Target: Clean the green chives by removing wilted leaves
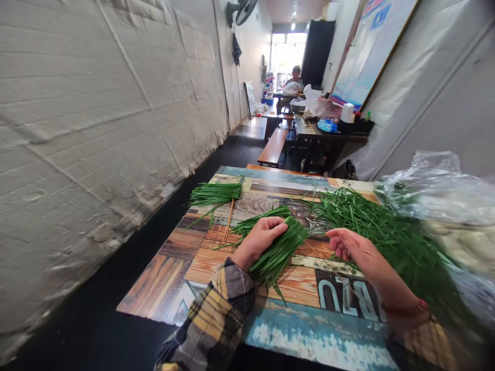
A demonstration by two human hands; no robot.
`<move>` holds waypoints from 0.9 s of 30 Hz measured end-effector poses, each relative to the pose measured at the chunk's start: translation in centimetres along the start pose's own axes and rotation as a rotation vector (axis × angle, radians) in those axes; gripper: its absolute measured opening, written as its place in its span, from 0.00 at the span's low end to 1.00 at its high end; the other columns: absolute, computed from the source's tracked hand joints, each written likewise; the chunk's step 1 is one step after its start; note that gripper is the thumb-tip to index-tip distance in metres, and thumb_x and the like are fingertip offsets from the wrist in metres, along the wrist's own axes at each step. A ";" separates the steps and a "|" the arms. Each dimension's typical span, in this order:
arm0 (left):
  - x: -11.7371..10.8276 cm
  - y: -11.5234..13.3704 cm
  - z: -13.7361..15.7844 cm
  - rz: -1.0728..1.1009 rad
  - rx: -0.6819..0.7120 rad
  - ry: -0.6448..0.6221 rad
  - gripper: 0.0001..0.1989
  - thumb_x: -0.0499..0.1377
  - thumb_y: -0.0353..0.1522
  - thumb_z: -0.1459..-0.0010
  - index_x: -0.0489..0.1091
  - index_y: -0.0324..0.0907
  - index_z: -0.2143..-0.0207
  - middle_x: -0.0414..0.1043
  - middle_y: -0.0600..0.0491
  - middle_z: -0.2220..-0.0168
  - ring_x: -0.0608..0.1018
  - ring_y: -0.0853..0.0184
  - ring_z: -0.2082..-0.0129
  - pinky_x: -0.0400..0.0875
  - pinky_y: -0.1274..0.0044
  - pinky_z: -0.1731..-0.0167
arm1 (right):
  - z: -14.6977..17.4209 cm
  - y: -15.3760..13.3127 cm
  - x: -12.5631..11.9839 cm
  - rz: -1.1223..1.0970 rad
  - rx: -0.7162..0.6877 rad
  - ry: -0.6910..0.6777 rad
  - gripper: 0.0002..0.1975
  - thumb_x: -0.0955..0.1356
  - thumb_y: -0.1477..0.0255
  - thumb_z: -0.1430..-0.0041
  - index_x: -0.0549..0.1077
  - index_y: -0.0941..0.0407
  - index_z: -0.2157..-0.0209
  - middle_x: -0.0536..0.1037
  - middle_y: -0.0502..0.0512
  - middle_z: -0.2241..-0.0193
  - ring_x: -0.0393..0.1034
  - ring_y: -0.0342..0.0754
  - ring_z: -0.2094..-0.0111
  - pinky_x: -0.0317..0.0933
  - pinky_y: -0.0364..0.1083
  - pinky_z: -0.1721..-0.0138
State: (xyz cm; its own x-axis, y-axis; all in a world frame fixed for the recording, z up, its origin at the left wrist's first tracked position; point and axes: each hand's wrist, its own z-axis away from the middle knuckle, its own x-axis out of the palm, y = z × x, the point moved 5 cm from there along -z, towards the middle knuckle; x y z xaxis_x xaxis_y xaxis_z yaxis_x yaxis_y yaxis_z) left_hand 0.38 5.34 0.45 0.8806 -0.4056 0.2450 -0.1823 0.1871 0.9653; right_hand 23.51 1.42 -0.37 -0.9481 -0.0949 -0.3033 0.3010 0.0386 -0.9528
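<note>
- Head view, left hand (263,234): one, over the middle of the table (216,265); thumb and fingers clamped on the upper end of the bunch (280,252)
- Right hand (353,247): one, over the table's right half, apart from the bunch; fingers loosely curled, cannot tell whether they pinch a thin blade
- Handling, as judged: grip firm enough to stop slipping, light enough not to bruise; ends best level, blades flat and side by side, strays drawn straight
- Bunch: one in hand, above the table's middle, blades hanging toward its near edge
- Greens (266,215) behind the left hand: one group, mid-table; cannot tell whether separate from the bunch
- Bundle (214,193): one, table's left edge
- Sticks (231,214): seemingly two, by the bundle
- Heap (356,216): one, table's right side, blades uncountable
- Bag (456,180): at least one, clear plastic, table's far right
- Bench (274,147): one plainly visible, beyond the table
- Person (296,74): one, well beyond the table
</note>
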 end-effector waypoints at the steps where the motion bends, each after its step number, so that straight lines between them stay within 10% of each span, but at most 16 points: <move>1: 0.2 -0.1 0.0 0.002 -0.012 -0.023 0.20 0.65 0.44 0.55 0.67 0.35 0.76 0.64 0.58 0.79 0.64 0.77 0.80 0.55 0.83 0.79 | 0.2 0.3 -0.2 -0.002 0.020 -0.033 0.25 0.58 0.51 0.38 0.71 0.58 0.58 0.73 0.54 0.72 0.65 0.43 0.76 0.57 0.42 0.78; 11: 2.5 -1.6 -0.1 -0.226 -0.016 -0.203 0.20 0.61 0.46 0.51 0.70 0.35 0.75 0.62 0.57 0.80 0.61 0.76 0.79 0.53 0.82 0.79 | -1.0 -1.6 4.0 0.164 -0.053 -0.174 0.23 0.60 0.53 0.40 0.70 0.57 0.58 0.74 0.51 0.74 0.66 0.44 0.76 0.59 0.43 0.74; 27: 2.5 -0.6 0.0 -0.460 0.074 -0.140 0.16 0.58 0.40 0.48 0.72 0.34 0.76 0.62 0.57 0.80 0.61 0.75 0.78 0.54 0.82 0.78 | -1.4 -2.6 6.1 0.296 -0.218 0.194 0.16 0.62 0.59 0.40 0.69 0.55 0.74 0.71 0.49 0.80 0.64 0.44 0.78 0.56 0.42 0.74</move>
State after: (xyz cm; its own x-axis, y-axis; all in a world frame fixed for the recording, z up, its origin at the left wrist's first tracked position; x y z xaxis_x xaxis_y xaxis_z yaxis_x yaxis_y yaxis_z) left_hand 2.67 4.25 0.47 0.8106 -0.5489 -0.2042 0.1775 -0.1019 0.9788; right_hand 16.79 2.14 0.21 -0.8318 0.1406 -0.5370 0.5547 0.2480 -0.7942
